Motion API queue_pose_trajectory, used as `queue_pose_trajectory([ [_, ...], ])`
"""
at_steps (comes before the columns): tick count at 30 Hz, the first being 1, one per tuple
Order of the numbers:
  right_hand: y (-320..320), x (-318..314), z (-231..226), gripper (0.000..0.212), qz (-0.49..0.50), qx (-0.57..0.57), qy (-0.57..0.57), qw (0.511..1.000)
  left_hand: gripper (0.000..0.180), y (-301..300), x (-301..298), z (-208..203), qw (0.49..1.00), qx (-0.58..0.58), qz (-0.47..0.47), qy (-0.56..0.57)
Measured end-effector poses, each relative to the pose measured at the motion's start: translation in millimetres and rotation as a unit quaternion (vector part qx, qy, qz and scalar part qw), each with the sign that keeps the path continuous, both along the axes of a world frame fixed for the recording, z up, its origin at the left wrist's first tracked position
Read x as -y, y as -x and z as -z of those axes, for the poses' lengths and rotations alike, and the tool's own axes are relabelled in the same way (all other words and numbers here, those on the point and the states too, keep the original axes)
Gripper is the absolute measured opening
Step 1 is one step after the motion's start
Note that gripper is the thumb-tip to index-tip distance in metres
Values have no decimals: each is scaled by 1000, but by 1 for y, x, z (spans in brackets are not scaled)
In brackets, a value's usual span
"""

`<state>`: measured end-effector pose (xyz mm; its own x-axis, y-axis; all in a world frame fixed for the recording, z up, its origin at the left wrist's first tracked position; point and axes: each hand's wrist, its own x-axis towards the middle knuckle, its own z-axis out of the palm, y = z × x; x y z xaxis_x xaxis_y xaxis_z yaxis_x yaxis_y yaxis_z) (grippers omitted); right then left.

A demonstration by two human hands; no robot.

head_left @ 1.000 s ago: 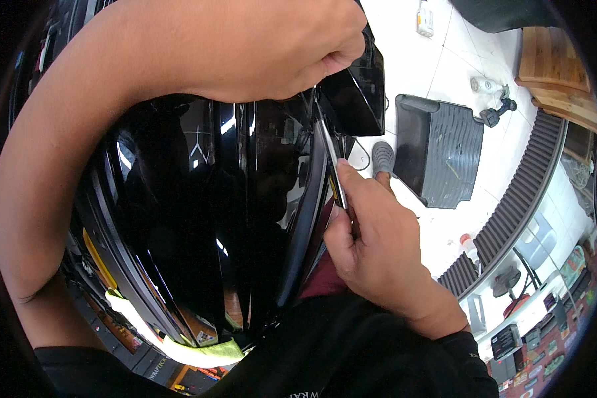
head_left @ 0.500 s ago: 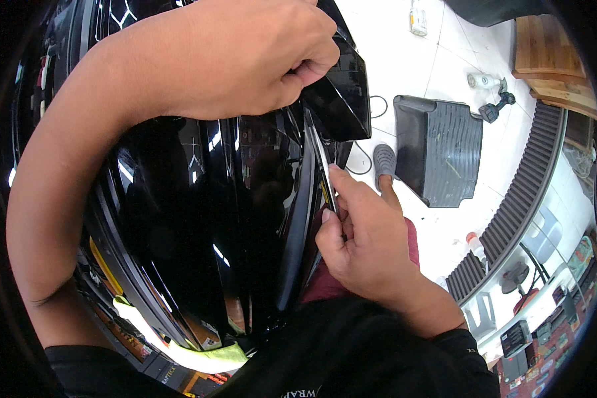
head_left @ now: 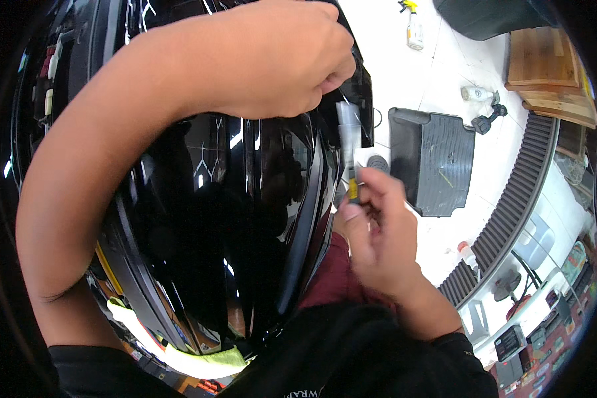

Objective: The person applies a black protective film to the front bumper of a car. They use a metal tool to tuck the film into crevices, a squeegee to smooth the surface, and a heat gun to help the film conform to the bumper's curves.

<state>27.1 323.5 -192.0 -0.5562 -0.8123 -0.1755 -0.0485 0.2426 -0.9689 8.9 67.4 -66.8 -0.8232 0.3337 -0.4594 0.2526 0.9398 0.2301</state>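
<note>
My right hand (head_left: 386,235) pinches a slim cutter knife (head_left: 352,189) with a yellow mark on its grip, its pale upper end blurred by motion. The knife points away from me, just right of the glossy black car panel (head_left: 199,225) and its edge trim (head_left: 303,229). Across the far part of the panel reaches my left arm, bent at the elbow. My left hand (head_left: 298,60) is curled closed above the panel's far right part. Its fingertips are turned away, so what they hold, if anything, is hidden.
A yellow-green cloth (head_left: 209,363) lies along the near left edge of the panel. On the white tiled floor to the right are a black car floor mat (head_left: 438,166), a spray bottle (head_left: 414,33) and a white bottle (head_left: 474,93). Wooden furniture (head_left: 544,60) stands at far right.
My right hand has lifted the cutter knife away from the trim edge and turned it more upright. My left hand stays closed in nearly the same place. The whole view has shifted slightly.
</note>
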Motion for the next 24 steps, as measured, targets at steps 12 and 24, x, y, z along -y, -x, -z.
queue_pose_trajectory([
  [12, 36, 53, 1, 37, 102, 311, 115, 938, 10, -34, -10, 35, 982, -163, -26, 88],
  [24, 16, 89, 27, 21, 124, 124, -31, 984, 13, -45, -13, 24, 976, -183, -66, 101],
])
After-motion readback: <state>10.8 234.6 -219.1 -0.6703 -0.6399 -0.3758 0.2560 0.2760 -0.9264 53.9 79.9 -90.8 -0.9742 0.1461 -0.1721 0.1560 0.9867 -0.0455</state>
